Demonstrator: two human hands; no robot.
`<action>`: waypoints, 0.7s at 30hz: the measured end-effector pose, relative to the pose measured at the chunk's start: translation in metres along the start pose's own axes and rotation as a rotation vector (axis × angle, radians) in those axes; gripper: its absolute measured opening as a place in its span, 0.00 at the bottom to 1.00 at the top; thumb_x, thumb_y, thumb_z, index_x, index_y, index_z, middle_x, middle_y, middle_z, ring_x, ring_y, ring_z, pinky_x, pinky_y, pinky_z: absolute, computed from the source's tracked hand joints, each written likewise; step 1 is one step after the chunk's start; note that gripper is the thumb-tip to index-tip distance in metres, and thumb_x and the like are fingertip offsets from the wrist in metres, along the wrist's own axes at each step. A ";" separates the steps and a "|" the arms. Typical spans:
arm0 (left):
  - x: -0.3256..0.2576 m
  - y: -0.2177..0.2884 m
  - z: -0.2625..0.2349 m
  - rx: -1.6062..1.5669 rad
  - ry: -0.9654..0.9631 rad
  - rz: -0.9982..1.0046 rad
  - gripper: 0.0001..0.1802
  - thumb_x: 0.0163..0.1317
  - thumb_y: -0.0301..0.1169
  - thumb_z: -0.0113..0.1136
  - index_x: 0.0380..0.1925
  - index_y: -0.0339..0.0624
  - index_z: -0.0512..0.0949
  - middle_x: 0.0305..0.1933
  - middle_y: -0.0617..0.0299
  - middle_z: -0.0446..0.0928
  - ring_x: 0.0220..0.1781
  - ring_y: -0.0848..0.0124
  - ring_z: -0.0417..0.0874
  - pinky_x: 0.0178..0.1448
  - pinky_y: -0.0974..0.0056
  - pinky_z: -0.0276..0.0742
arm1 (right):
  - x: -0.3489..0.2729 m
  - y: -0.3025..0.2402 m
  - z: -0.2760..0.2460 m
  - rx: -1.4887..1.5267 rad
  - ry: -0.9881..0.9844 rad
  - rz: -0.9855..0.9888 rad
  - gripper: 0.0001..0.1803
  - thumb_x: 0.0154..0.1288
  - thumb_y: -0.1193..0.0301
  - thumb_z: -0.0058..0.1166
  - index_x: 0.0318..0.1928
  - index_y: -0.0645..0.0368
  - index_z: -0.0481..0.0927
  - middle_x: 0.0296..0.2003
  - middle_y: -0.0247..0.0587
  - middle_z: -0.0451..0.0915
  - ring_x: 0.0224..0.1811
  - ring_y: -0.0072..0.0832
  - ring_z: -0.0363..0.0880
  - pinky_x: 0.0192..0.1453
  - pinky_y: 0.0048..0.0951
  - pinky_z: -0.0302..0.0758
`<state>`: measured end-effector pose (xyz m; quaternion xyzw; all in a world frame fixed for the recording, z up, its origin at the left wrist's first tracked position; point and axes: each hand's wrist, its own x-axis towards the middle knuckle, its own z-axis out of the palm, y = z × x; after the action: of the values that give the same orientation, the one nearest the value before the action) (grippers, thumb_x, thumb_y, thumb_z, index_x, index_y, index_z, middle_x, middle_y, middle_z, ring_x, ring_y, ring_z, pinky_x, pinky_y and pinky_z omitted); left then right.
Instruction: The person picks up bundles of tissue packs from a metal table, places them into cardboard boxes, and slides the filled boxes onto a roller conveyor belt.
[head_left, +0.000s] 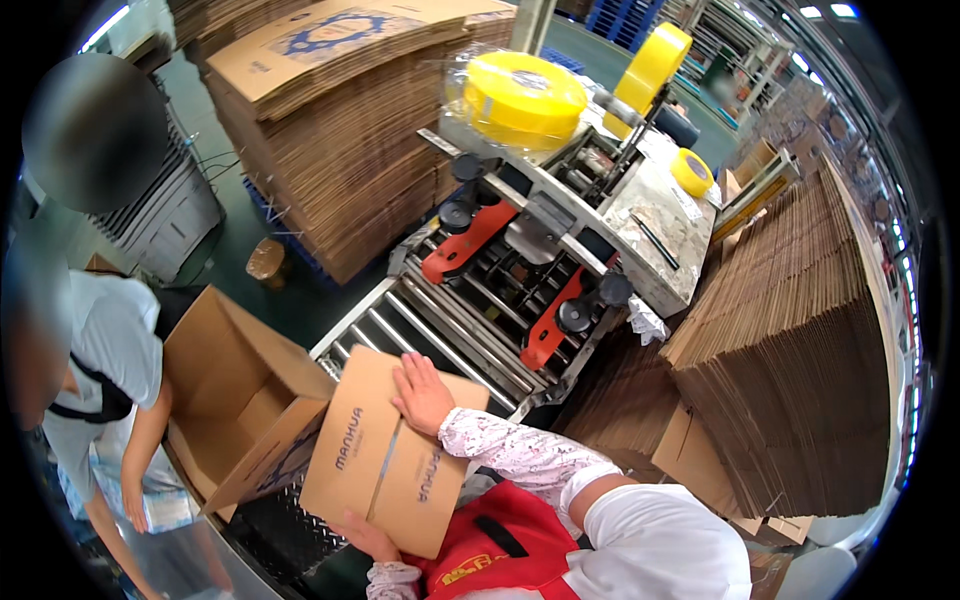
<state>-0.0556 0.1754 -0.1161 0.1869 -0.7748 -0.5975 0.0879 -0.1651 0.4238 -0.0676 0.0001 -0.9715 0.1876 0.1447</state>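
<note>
a: where are you with the carton [385, 460] right now?

b: you've got it folded shut and tipped up on edge, just short of the roller bed [440, 345] of the sealing machine [560, 240]. your right hand [420, 392] lies flat on the upper flaps, fingers spread open and pressing rather than gripping. your left hand [362, 535] is under the lower corner, fingers curled around the edge to carry the weight.

a: so which step would you call it?

b: by the look of it, holding the flaps closed along the centre seam before feeding the box in. the seam runs straight between the two flaps, and nothing is taped yet as far as can be seen.

a: and the next move?

b: likely you'd need to keep the flaps pinned while you line the seam up with the gap between the two orange guide arms [465, 240], then lay the box square on the rollers. a skewed entry could put the tape off the seam.

a: anything close by to mind?

b: another person [110, 370] stands at your left beside an open carton [235, 400], just beside yours. stacks of flat cardboard [790, 340] rise on your right, and yellow tape rolls [525, 95] sit on top of the machine.
</note>
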 end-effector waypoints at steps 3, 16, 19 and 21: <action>0.013 0.006 0.065 -0.044 -0.060 -0.009 0.29 0.68 0.32 0.41 0.62 0.28 0.46 0.65 0.42 0.52 0.64 0.56 0.58 0.66 0.59 0.55 | 0.009 0.039 -0.011 0.038 -0.076 0.016 0.33 0.59 0.59 0.48 0.58 0.72 0.59 0.61 0.63 0.53 0.66 0.52 0.48 0.69 0.45 0.47; 0.072 0.067 0.298 0.018 -0.504 0.075 0.40 0.64 0.41 0.47 0.64 0.27 0.39 0.65 0.38 0.51 0.66 0.51 0.55 0.67 0.61 0.52 | -0.114 0.071 -0.077 0.415 0.282 0.292 0.20 0.43 0.85 0.47 0.41 0.59 0.75 0.38 0.47 0.70 0.44 0.44 0.69 0.47 0.37 0.68; 0.060 0.074 0.267 -0.217 -0.884 -0.344 0.35 0.67 0.48 0.37 0.67 0.50 0.38 0.46 0.58 0.70 0.34 0.74 0.74 0.28 0.72 0.68 | -0.189 0.052 -0.089 0.481 0.252 0.564 0.15 0.44 0.84 0.45 0.33 0.57 0.79 0.34 0.43 0.72 0.39 0.41 0.72 0.44 0.32 0.71; 0.038 0.031 0.242 -0.068 -0.966 -0.336 0.29 0.63 0.57 0.38 0.52 0.47 0.64 0.30 0.65 0.72 0.25 0.78 0.71 0.23 0.73 0.64 | -0.212 0.044 -0.104 0.533 0.237 0.664 0.13 0.46 0.83 0.45 0.33 0.58 0.80 0.31 0.42 0.74 0.33 0.34 0.74 0.36 0.28 0.71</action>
<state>-0.1830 0.3840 -0.1547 0.0081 -0.6664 -0.6465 -0.3714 0.0648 0.4908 -0.0510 -0.2964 -0.8132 0.4667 0.1819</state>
